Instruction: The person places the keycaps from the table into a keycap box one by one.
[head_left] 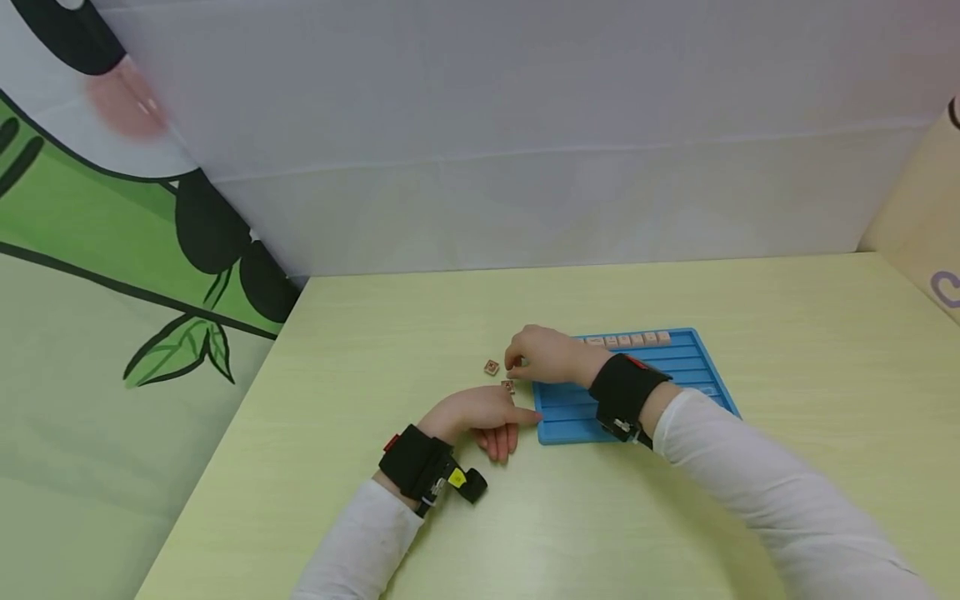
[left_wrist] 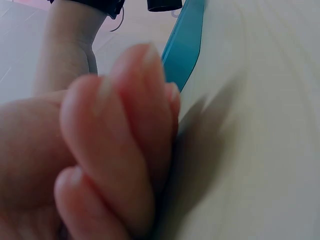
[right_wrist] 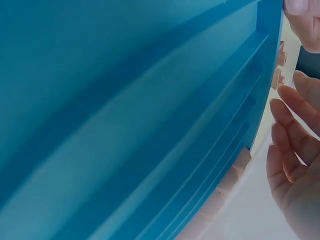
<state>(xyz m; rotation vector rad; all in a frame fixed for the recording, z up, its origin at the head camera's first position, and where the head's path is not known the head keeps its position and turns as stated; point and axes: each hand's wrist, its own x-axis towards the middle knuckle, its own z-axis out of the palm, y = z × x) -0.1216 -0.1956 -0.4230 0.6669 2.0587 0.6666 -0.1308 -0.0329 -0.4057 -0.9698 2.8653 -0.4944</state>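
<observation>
A blue ridged board [head_left: 570, 414] lies on the table, with a row of small pinkish tiles [head_left: 637, 340] along its far edge. My right hand [head_left: 551, 356] reaches across the board's left side, its fingers loosely bent and nothing visible between them. Just beside its thumb is a small square tile [head_left: 507, 386] with a dark marking, and a second loose tile [head_left: 491, 367] lies further left. My left hand [head_left: 483, 417] is at the board's near left corner, thumb extended to its edge, other fingers relaxed. Loose tiles [right_wrist: 278, 75] also show past the board in the right wrist view.
The pale wooden table [head_left: 360, 333] ends at a white wall sheet [head_left: 555, 208] behind. At left stands a panel with a painted green cartoon [head_left: 90, 200]. Both wrists wear black camera straps [head_left: 416, 461].
</observation>
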